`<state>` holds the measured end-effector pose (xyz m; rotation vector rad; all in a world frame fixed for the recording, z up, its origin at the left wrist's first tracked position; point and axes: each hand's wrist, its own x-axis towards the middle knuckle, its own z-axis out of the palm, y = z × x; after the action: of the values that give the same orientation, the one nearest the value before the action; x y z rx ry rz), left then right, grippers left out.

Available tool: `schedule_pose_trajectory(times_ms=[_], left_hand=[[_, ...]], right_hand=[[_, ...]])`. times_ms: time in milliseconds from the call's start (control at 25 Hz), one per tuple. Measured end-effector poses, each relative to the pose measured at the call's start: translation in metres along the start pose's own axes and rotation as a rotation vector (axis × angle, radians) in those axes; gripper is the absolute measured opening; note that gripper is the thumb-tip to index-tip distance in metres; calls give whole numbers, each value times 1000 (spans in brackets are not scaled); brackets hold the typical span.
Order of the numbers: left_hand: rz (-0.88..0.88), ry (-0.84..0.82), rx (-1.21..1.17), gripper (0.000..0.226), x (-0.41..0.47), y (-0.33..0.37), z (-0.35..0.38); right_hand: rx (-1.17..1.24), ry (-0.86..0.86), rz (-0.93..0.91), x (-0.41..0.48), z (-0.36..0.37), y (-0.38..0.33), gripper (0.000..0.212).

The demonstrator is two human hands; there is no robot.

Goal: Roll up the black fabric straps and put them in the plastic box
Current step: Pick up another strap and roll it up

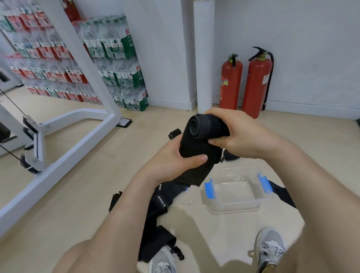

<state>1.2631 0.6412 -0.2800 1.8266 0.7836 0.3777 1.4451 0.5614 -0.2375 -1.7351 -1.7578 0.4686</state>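
Head camera faces down toward the floor [64, 203].

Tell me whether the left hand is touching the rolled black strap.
Touching. The head view shows the left hand wrapped round the rolled black strap, with its thumb pressed across the fabric.

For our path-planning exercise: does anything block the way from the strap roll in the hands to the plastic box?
Nothing visible does. Left hand and right hand hold the strap roll; the plastic box sits open below. The unrolled tail hangs left of it.
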Motion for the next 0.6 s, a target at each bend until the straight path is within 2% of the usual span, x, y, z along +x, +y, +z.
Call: schedule_pose_trajectory(times_ms=[120,240,320,440,600], left_hand=[[-64,97,160,32,2,-3,-1],[-68,174,23,30,-2,3,-3],[-99,131,-106,34,-7,6,-5],[-132,54,-121,41,-13,6,-12],[-163,42,-122,27,-14,5,-19]], right_hand=[[-58,65,22,0,0,5,35],[54,119,90,3,1,10,35],[232,112,150,5,1,13,36],[346,86,178,7,8,14,36],[463,87,198,9,13,10,35]])
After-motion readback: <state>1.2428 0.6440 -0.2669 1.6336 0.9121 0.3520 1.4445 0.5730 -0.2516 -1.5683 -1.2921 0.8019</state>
